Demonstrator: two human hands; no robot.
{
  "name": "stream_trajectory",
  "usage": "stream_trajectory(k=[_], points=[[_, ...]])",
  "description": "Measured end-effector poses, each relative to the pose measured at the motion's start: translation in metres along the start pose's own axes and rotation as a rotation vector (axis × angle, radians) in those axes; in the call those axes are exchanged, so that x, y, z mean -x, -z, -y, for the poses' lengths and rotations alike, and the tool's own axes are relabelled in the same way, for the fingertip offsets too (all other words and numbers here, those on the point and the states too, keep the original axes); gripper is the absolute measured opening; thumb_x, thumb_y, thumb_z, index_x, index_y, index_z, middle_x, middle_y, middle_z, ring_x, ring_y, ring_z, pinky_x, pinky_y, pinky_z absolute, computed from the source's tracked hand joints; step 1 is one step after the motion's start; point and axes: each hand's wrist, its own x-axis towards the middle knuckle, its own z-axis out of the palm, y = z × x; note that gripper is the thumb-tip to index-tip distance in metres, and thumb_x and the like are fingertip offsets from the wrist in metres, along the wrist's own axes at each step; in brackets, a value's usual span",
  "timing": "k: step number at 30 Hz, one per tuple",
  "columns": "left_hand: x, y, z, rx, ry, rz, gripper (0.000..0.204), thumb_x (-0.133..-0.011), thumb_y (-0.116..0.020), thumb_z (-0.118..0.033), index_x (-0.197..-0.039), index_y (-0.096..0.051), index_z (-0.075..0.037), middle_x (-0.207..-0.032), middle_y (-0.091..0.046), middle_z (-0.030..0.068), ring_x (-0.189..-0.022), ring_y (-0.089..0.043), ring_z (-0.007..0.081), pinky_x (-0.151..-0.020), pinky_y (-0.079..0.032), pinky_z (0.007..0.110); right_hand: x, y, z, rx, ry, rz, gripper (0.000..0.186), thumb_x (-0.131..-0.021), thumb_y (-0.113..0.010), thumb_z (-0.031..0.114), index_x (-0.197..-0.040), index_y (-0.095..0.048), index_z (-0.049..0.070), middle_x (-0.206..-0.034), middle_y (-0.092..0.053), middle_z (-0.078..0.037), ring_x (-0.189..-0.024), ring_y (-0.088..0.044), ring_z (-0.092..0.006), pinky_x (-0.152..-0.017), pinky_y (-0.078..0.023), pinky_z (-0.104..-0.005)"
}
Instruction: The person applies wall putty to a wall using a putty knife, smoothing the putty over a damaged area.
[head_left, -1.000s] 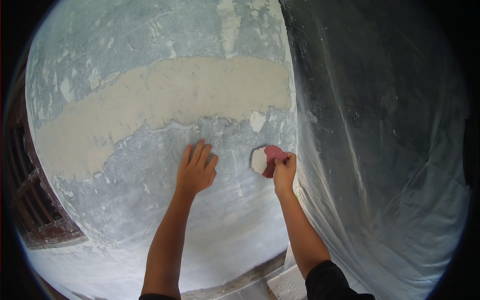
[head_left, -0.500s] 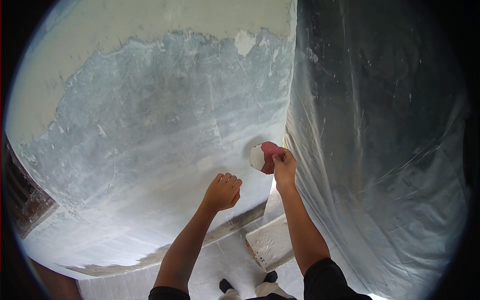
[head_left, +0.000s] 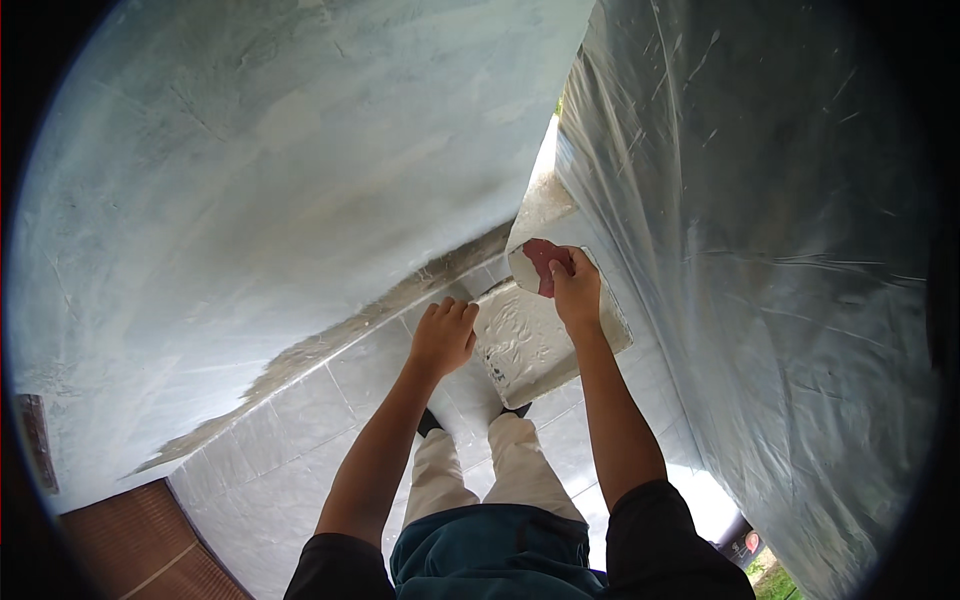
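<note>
R hand pinching flat maroon-and-white scraper above off-white rectangular tray; loose pinch cd drop it; L hand curled, can't tell if empty

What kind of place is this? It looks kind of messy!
Probably a building's porch or edge that's unfinished or being repaired. There's a streaky blue-grey wall, a splashed plastic sheet hanging on the right, and a tray of creamy white paste.

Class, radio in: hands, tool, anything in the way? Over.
Right hand gripping paste-smeared red scraper. Left hand curled, palm hidden. Paste tray below. Plastic sheeting hangs to the right, not blocking tray.
</note>
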Motion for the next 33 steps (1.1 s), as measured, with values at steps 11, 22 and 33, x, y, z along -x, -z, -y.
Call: stream_trajectory(k=[11,22,33], points=[[0.087,-0.092,-0.021,0.067,0.146,0.236,0.04,-0.074,-0.065,-0.007,-0.113,-0.057,-0.005,-0.105,-0.061,0.0099,-0.102,-0.058,0.0283,-0.082,-0.048,0.042,0.075,0.008,-0.14,0.418,-0.133,0.071,0.021,-0.087,-0.062,0.009,-0.108,-0.061,0.005,-0.095,-0.069,-0.021,-0.09,-0.066,-0.0433,-0.079,-0.051,-0.0481],[0.115,-0.134,-0.031,0.194,0.277,0.323,0.038,-0.077,-0.063,-0.005,-0.114,-0.057,-0.005,-0.111,-0.06,0.0117,-0.107,-0.057,0.0302,-0.085,-0.047,0.045,0.114,-0.009,-0.196,0.53,-0.226,0.039,0.022,-0.089,-0.059,0.005,-0.11,-0.054,0.001,-0.096,-0.068,-0.025,-0.09,-0.065,-0.0464,-0.077,-0.051,-0.0514],[0.123,-0.151,-0.029,0.21,0.27,0.265,0.041,-0.075,-0.063,-0.008,-0.115,-0.056,-0.004,-0.112,-0.06,0.0116,-0.107,-0.056,0.0298,-0.086,-0.047,0.043,0.119,-0.025,-0.208,0.535,-0.104,-0.07,0.021,-0.09,-0.057,0.004,-0.11,-0.053,0.002,-0.094,-0.068,-0.024,-0.085,-0.067,-0.0451,-0.071,-0.053,-0.0496]])
